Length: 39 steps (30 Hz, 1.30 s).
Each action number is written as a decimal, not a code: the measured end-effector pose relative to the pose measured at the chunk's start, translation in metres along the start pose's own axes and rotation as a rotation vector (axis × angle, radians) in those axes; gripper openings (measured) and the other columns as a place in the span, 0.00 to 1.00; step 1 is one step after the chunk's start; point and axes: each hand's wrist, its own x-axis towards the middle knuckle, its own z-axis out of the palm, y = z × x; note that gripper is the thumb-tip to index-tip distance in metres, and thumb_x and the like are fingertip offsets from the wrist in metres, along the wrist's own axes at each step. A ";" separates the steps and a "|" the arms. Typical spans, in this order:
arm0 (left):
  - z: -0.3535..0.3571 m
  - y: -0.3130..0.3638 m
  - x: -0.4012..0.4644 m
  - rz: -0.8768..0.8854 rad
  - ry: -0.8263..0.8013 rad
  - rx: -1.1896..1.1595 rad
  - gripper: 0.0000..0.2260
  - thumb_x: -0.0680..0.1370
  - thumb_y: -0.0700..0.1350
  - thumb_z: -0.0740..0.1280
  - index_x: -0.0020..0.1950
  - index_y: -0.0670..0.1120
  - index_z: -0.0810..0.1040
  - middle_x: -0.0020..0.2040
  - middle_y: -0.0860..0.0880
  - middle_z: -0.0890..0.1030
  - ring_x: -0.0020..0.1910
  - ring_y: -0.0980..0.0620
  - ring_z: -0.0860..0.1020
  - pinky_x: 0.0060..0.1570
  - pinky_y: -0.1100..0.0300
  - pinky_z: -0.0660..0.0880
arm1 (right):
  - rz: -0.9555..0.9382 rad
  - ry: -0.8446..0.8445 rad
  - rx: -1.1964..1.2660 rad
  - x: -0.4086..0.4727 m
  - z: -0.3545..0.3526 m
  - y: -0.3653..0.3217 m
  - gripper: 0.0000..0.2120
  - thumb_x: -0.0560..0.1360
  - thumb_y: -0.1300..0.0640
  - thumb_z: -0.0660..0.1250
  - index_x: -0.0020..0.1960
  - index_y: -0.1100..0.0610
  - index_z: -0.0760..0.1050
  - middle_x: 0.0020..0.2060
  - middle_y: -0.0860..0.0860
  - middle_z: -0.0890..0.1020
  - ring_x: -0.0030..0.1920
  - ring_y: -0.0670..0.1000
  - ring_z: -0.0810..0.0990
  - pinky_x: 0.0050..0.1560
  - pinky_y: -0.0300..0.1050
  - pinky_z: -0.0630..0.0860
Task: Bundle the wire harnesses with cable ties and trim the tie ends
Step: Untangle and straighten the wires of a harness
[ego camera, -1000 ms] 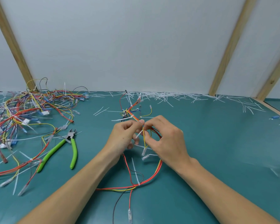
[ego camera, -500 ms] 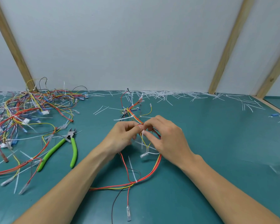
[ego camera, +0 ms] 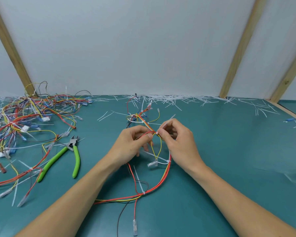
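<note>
1. Teal work mat (ego camera: pixel 229 159) under a pale panelled wall with slanted wooden battens; the setting for all that follows.
2. Wire harness (ego camera: pixel 162 178), red, orange and yellow strands, lying near centre as a loop on the mat; its upper run is lifted between the two hands, presumably to give the tie room to close around the strands.
3. Cable tie (ego camera: pixel 167 119), white, wrapped at the point where the strands converge; its free tail points up and to the right past the fingers.
4. Left hand (ego camera: pixel 135 142), fingers curled, thumb and forefinger pinching the strands just left of the tie; judged to be gathering them so that they stay together.
5. Right hand (ego camera: pixel 176 139), fingertips pinching the tie at its head; judged to be drawing it snug.
6. Earlier ties (ego camera: pixel 142 189) on the nearer loop keep long untrimmed tails; trimming appears outstanding.
7. Green-handled cutters (ego camera: pixel 72 156), left of the hands, jaws pointing away, unheld but within reach.
8. Heap of harnesses (ego camera: pixel 24 120), far left.
9. White tie pieces (ego camera: pixel 178 100), strewn along the far edge.
</note>
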 end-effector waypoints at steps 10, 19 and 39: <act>-0.003 0.004 -0.003 -0.035 0.070 -0.179 0.07 0.81 0.47 0.68 0.52 0.46 0.84 0.47 0.46 0.87 0.46 0.48 0.86 0.35 0.62 0.77 | -0.146 -0.046 -0.086 -0.005 -0.005 -0.008 0.09 0.76 0.66 0.71 0.48 0.52 0.83 0.45 0.40 0.86 0.51 0.45 0.85 0.57 0.38 0.78; -0.008 0.002 -0.002 -0.019 0.070 -0.303 0.07 0.82 0.45 0.66 0.55 0.46 0.82 0.51 0.46 0.87 0.51 0.48 0.86 0.39 0.60 0.80 | -0.173 0.016 -0.077 -0.007 -0.005 -0.013 0.14 0.76 0.70 0.67 0.46 0.51 0.81 0.50 0.41 0.86 0.57 0.44 0.83 0.61 0.40 0.76; -0.015 0.006 0.003 -0.167 0.200 -0.600 0.06 0.81 0.46 0.68 0.50 0.49 0.85 0.50 0.49 0.87 0.32 0.57 0.82 0.26 0.66 0.75 | -0.348 -0.146 -0.339 -0.003 -0.016 -0.016 0.13 0.67 0.63 0.63 0.46 0.53 0.84 0.63 0.47 0.81 0.72 0.48 0.71 0.71 0.57 0.67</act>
